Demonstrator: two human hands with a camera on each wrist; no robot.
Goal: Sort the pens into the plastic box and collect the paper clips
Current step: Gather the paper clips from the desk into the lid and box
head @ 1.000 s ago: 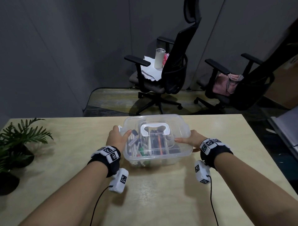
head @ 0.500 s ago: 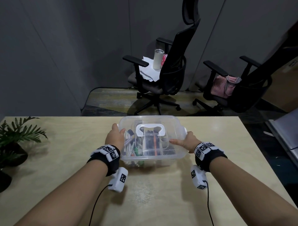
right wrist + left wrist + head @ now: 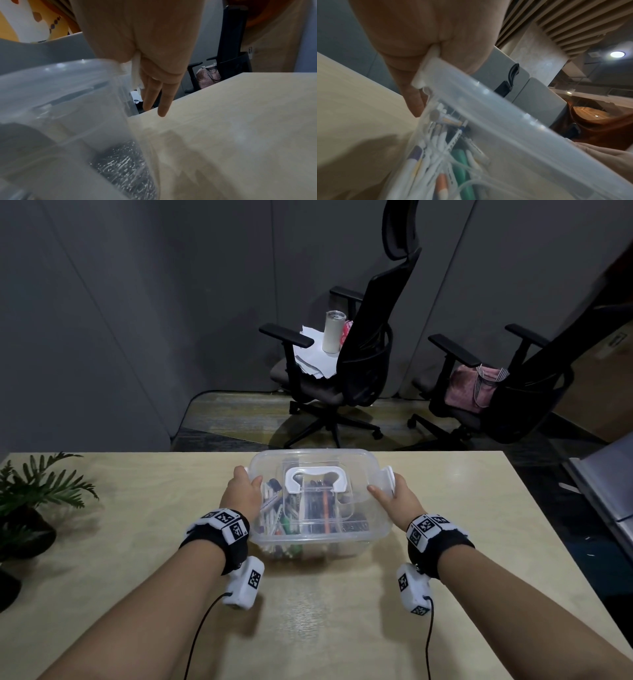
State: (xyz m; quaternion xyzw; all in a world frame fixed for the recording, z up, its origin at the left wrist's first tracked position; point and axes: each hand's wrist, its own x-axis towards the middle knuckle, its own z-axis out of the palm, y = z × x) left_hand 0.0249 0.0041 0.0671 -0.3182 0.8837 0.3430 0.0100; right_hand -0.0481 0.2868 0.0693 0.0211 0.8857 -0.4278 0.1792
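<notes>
A clear plastic box point(image 3: 318, 546) with a white-handled lid stands near the table's far edge. Several pens point(image 3: 274, 508) lie in its left part, also seen through the wall in the left wrist view as pens point(image 3: 458, 159). A heap of paper clips point(image 3: 123, 162) fills its right end. My left hand point(image 3: 241, 487) curls over the white latch point(image 3: 426, 65) on the left end, thumb on the lid. My right hand point(image 3: 394, 498) lies against the right latch point(image 3: 388, 479), thumb on the lid, fingers point(image 3: 164, 97) straight down.
A potted plant point(image 3: 37, 498) stands at the table's left edge. Two office chairs point(image 3: 346, 371) are behind the table, one carrying papers and a tumbler point(image 3: 332, 332), the other a pink bag point(image 3: 472, 388). Bare tabletop point(image 3: 325, 611) lies in front of the box.
My right hand has slid farther along the box's right end up to the latch. My left hand stays at the left latch. The box has not visibly moved.
</notes>
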